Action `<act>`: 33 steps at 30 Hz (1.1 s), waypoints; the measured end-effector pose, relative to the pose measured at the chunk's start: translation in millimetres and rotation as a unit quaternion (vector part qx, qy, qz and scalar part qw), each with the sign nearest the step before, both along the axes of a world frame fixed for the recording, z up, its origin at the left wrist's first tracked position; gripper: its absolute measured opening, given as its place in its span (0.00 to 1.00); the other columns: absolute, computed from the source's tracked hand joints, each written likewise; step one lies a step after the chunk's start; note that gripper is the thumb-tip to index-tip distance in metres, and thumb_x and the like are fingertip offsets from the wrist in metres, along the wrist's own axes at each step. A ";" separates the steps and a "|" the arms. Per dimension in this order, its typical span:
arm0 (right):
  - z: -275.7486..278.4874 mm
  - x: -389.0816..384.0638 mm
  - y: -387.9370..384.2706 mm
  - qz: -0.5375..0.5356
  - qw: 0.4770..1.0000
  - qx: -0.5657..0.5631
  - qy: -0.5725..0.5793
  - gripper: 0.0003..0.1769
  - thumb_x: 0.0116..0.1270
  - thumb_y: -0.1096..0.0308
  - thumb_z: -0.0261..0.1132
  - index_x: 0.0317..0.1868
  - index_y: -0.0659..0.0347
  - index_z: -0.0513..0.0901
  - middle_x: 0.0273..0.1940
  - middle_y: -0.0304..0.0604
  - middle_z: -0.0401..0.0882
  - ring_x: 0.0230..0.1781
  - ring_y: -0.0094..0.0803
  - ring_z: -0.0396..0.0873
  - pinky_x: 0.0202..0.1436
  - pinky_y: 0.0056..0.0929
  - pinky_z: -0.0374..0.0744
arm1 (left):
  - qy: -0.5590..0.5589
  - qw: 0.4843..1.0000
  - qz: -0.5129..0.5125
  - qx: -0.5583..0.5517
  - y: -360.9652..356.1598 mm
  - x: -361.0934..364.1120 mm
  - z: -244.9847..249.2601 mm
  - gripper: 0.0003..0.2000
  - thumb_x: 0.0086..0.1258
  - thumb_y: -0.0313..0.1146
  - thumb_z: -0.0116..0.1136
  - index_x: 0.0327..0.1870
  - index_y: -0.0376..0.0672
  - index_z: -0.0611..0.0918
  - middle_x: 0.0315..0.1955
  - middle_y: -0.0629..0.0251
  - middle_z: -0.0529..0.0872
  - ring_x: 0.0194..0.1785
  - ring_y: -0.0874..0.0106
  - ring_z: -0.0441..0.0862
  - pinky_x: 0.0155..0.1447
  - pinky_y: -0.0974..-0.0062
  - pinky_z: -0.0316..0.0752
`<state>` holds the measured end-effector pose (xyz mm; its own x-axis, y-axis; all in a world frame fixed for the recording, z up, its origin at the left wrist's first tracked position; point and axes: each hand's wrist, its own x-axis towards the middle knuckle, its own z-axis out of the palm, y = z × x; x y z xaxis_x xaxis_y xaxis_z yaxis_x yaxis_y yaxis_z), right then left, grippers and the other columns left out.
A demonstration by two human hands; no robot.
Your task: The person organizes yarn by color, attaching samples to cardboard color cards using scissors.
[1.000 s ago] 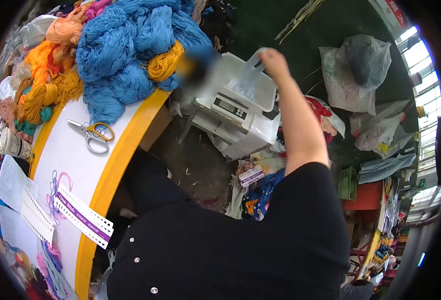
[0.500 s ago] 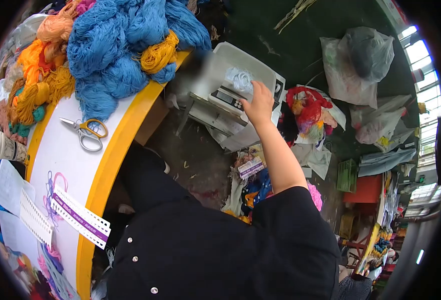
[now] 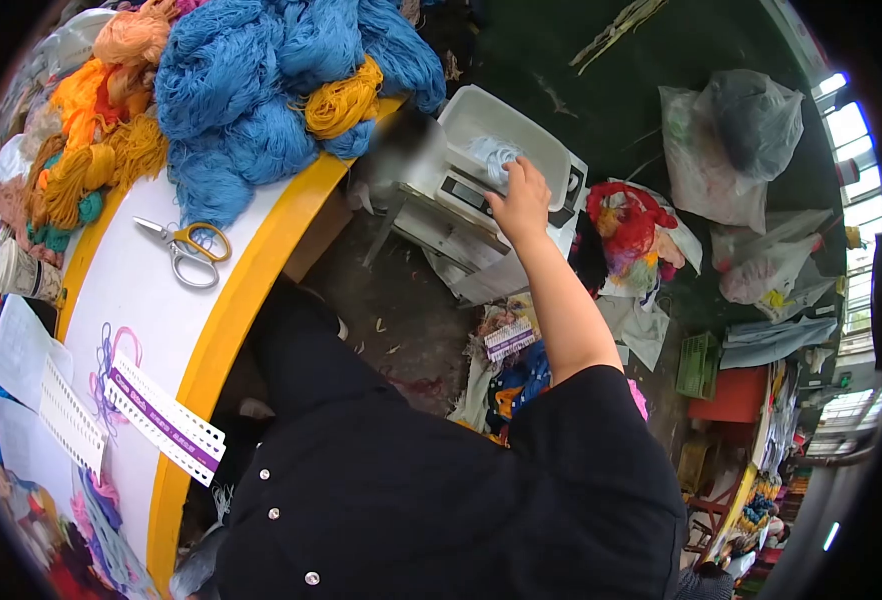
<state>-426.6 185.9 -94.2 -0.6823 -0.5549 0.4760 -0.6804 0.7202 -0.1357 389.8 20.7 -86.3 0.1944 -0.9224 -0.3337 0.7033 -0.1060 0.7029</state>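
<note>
My right hand (image 3: 524,203) reaches over the near edge of a white plastic tray (image 3: 536,120) on a weighing scale (image 3: 468,192). Its thumb and fingers are apart, the thumb beside the scale's dark display and the fingertips right at a small hank of pale blue yarn (image 3: 495,155). That hank lies loosely in the tray. The scale rests on a small stand (image 3: 431,235) with pale metal legs. My left hand is out of view.
Left, a yellow-edged white table (image 3: 176,330) bears scissors (image 3: 196,258), a heap of blue yarn (image 3: 226,80), a yellow hank (image 3: 344,103) and punched cards (image 3: 166,420). Plastic bags (image 3: 716,150) lie on the floor at right, near red yarn (image 3: 629,215) and a green crate (image 3: 698,365).
The view has shifted slightly, so the table and scale appear further right. My right hand stays at the tray's near edge, its fingertips now nearer the pale blue hank.
</note>
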 end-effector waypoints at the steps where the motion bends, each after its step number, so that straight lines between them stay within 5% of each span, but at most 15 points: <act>1: -1.1 -1.6 -2.3 -0.007 1.000 0.009 0.029 0.26 0.49 0.65 0.72 0.49 0.57 0.75 0.58 0.48 0.71 0.59 0.48 0.68 0.59 0.45 0.67 | 0.008 1.000 0.000 -0.009 2.4 5.0 3.4 0.23 0.72 0.35 0.49 0.66 0.49 0.62 0.21 0.74 0.71 0.16 0.83 0.64 0.26 0.85 0.65; 3: -3.0 -6.0 -4.0 -0.007 0.998 0.018 0.059 0.21 0.50 0.64 0.71 0.44 0.58 0.77 0.55 0.48 0.74 0.56 0.47 0.71 0.56 0.45 0.69 | 0.044 0.998 -0.009 -0.032 4.4 14.6 8.8 0.24 0.72 0.35 0.49 0.67 0.49 0.61 0.21 0.74 0.71 0.16 0.83 0.64 0.26 0.85 0.65; 6: 13.1 -2.0 -25.9 0.030 0.998 0.019 0.048 0.12 0.58 0.62 0.65 0.28 0.62 0.76 0.26 0.45 0.78 0.29 0.44 0.77 0.36 0.41 0.74 | 0.139 0.984 -0.059 -0.093 9.7 29.9 22.5 0.25 0.71 0.36 0.50 0.69 0.49 0.61 0.21 0.74 0.71 0.16 0.83 0.64 0.26 0.85 0.65; 7: 26.7 16.7 -40.0 0.053 0.991 -0.066 -0.108 0.11 0.60 0.63 0.64 0.30 0.62 0.77 0.24 0.44 0.77 0.27 0.39 0.77 0.35 0.37 0.73 | 0.182 0.971 -0.095 -0.123 11.3 32.2 26.8 0.26 0.71 0.36 0.50 0.69 0.49 0.61 0.21 0.74 0.71 0.16 0.83 0.64 0.26 0.85 0.65; 10: 92.7 113.9 -88.7 0.213 0.841 -0.211 -0.450 0.09 0.68 0.65 0.59 0.34 0.61 0.78 0.23 0.34 0.74 0.25 0.21 0.72 0.31 0.23 0.70 | 0.268 0.917 -0.225 -0.191 16.1 8.1 38.8 0.27 0.71 0.36 0.50 0.71 0.49 0.60 0.22 0.74 0.71 0.16 0.83 0.64 0.26 0.85 0.65; 12: 123.3 190.3 -111.9 0.320 0.679 -0.258 -0.609 0.07 0.69 0.68 0.57 0.39 0.62 0.78 0.28 0.31 0.75 0.26 0.18 0.71 0.32 0.18 0.71 | 0.276 0.896 -0.273 -0.214 15.4 -29.4 46.7 0.26 0.72 0.37 0.50 0.71 0.49 0.62 0.29 0.71 0.75 0.18 0.82 0.65 0.27 0.83 0.66; 15: 128.2 281.7 -138.5 0.449 0.498 -0.171 -0.721 0.13 0.70 0.69 0.57 0.51 0.64 0.75 0.38 0.38 0.79 0.36 0.23 0.77 0.44 0.24 0.76 | 0.198 0.905 -0.328 -0.185 8.7 -99.8 55.0 0.21 0.72 0.39 0.48 0.64 0.43 0.69 0.42 0.62 0.77 0.30 0.76 0.71 0.36 0.75 0.69; 17: 139.4 334.2 -151.0 0.454 0.364 -0.077 -0.810 0.15 0.70 0.70 0.57 0.55 0.65 0.73 0.49 0.40 0.78 0.43 0.24 0.77 0.50 0.25 0.76 | 0.082 0.901 -0.405 -0.129 -6.2 -150.4 71.1 0.22 0.74 0.42 0.44 0.63 0.38 0.69 0.48 0.59 0.77 0.40 0.71 0.74 0.45 0.72 0.70; 19: 127.5 371.4 -159.2 0.429 0.294 -0.019 -0.854 0.16 0.70 0.70 0.57 0.56 0.66 0.74 0.48 0.42 0.79 0.44 0.24 0.78 0.51 0.25 0.76 | 0.017 0.881 -0.465 -0.089 -14.8 -189.0 80.6 0.24 0.76 0.45 0.40 0.61 0.33 0.69 0.54 0.56 0.77 0.50 0.66 0.77 0.54 0.68 0.72; 20: 128.2 384.9 -159.8 0.427 0.285 -0.014 -0.858 0.15 0.71 0.68 0.57 0.53 0.67 0.77 0.44 0.42 0.81 0.42 0.25 0.79 0.49 0.24 0.77 | 0.007 0.861 -0.504 -0.067 -15.7 -207.9 84.6 0.26 0.77 0.48 0.38 0.63 0.33 0.67 0.54 0.56 0.77 0.57 0.64 0.75 0.59 0.68 0.70; 23: 117.6 402.0 -162.9 0.419 0.377 0.024 -0.826 0.14 0.72 0.65 0.57 0.48 0.68 0.80 0.39 0.41 0.82 0.39 0.23 0.79 0.46 0.24 0.78 | 0.003 0.910 -0.411 -0.060 -4.0 -236.9 82.6 0.22 0.75 0.43 0.48 0.60 0.36 0.70 0.53 0.60 0.77 0.55 0.68 0.76 0.62 0.69 0.70; 26: 117.0 407.4 -162.5 0.421 0.414 0.029 -0.806 0.12 0.70 0.67 0.58 0.41 0.69 0.83 0.35 0.39 0.82 0.36 0.20 0.77 0.43 0.21 0.76 | -0.017 0.928 -0.366 -0.071 -3.1 -238.9 80.8 0.17 0.74 0.38 0.50 0.56 0.35 0.74 0.49 0.63 0.79 0.53 0.70 0.77 0.59 0.71 0.72; 33: 105.4 417.4 -158.1 0.424 0.426 -0.027 -0.799 0.12 0.70 0.67 0.58 0.39 0.68 0.83 0.32 0.36 0.82 0.32 0.18 0.75 0.40 0.18 0.74 | -0.042 0.955 -0.282 -0.087 -1.2 -239.3 70.7 0.09 0.72 0.30 0.53 0.48 0.36 0.77 0.39 0.66 0.81 0.39 0.75 0.78 0.46 0.76 0.74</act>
